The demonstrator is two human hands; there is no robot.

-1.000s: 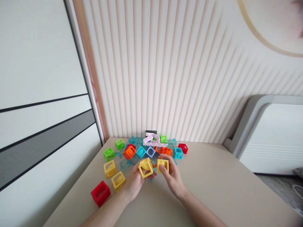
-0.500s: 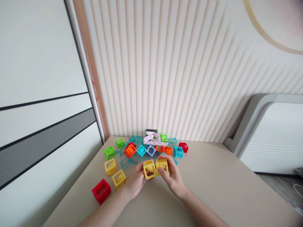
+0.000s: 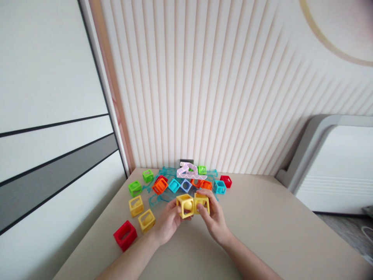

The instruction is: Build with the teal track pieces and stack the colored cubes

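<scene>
My left hand (image 3: 169,221) is closed around a yellow hollow cube block (image 3: 185,197), its round openings facing me. A second yellow cube block (image 3: 201,196) is pinched in my right hand (image 3: 215,217), the thumb over its near face. The two cubes meet side by side above the table; whether they are joined I cannot tell. To the left of my left hand lie two more yellow cubes (image 3: 146,221) and a red cube (image 3: 125,235). My fingertips behind the held cubes are partly hidden.
Beyond my hands lie orange (image 3: 160,186), cyan (image 3: 174,185), blue (image 3: 185,185) and green cubes (image 3: 135,188) among translucent teal pieces (image 3: 155,200). A lilac patterned object (image 3: 186,171) sits at the back by the ribbed wall (image 3: 189,97). The table (image 3: 262,233) ends on the right.
Both yellow cubes have shifted slightly right and turned a little in my hands, and their facing sides are now closer together. The blocks on the table have not moved.
</scene>
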